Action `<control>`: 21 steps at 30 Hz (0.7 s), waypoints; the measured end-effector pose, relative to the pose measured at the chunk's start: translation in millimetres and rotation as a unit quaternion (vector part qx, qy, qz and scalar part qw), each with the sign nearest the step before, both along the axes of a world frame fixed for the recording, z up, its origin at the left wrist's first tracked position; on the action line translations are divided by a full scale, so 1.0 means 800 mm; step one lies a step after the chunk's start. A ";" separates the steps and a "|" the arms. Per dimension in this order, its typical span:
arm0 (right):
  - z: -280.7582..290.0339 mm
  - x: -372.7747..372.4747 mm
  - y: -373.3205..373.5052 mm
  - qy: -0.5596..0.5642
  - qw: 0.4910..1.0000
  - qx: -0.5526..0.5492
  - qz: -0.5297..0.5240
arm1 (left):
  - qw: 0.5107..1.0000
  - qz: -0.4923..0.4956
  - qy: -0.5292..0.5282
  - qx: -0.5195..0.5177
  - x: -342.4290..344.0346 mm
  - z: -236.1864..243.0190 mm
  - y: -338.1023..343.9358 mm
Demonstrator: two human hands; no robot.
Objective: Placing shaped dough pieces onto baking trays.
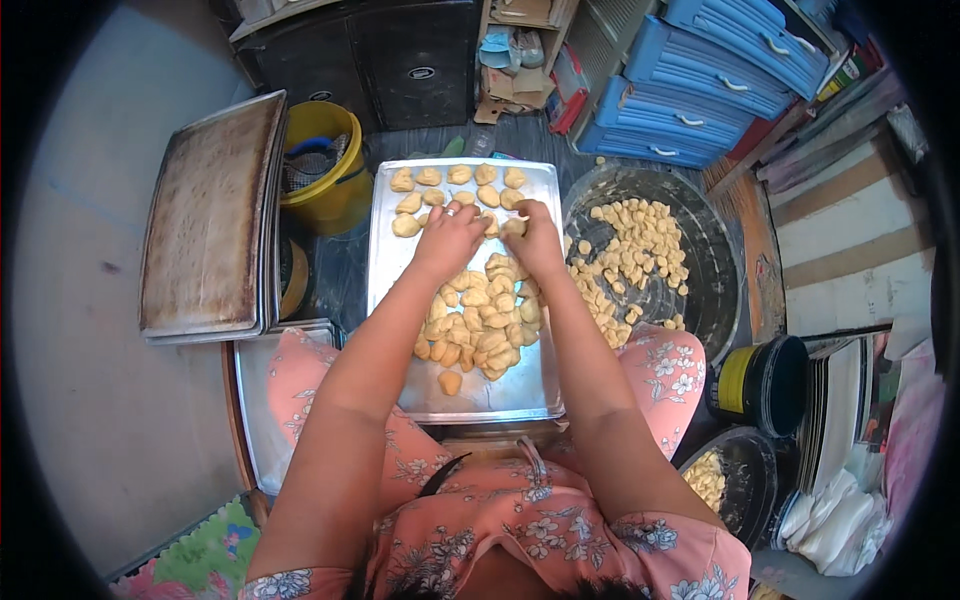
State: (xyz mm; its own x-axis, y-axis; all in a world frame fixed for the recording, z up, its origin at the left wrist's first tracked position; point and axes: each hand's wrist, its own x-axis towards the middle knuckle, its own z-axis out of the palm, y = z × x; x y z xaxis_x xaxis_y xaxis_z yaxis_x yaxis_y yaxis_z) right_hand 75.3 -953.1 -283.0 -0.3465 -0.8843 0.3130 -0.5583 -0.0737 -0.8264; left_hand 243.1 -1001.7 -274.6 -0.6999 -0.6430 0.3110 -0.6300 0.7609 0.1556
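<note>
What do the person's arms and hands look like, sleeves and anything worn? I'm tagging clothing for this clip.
Both forearms are bare from the short sleeves down. The left hand and right hand wear no gloves; no rings, watch or bracelets can be made out. The short sleeves belong to a salmon-pink garment printed with white and grey-blue flowers, and the same fabric covers the knees.

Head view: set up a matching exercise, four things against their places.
1. silver baking tray
2. yellow plastic bucket
3. round dark pan of dough pieces
4. stack of worn brown trays

a. far left
b. right of the silver tray
c. under both hands
d. between the brown stack and the silver tray

Pairs: 1-c, 2-d, 3-b, 4-a
</note>
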 end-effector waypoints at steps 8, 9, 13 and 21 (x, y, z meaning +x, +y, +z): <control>-0.011 -0.025 0.001 0.147 0.987 -0.069 -0.020 | 0.999 0.018 0.040 -0.008 -0.005 0.010 0.005; -0.010 -0.024 0.007 0.146 0.987 -0.070 -0.018 | 0.999 0.020 0.039 -0.010 0.002 0.016 0.006; 0.023 -0.004 0.054 0.062 0.987 0.143 0.043 | 0.975 0.049 -0.062 0.209 0.044 0.035 0.029; 0.046 0.031 0.039 -0.078 0.974 0.176 0.121 | 0.957 0.159 0.130 0.205 0.096 0.032 0.044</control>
State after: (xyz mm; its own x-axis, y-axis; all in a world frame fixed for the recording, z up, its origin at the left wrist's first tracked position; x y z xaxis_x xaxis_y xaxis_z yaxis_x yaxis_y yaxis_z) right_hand 99.9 -922.1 -246.0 -0.1332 -0.9890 -0.0636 -0.4252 0.1150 -0.8978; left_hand 320.1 -966.6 -248.7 -0.3824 -0.9157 0.1240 -0.7189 0.3791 0.5826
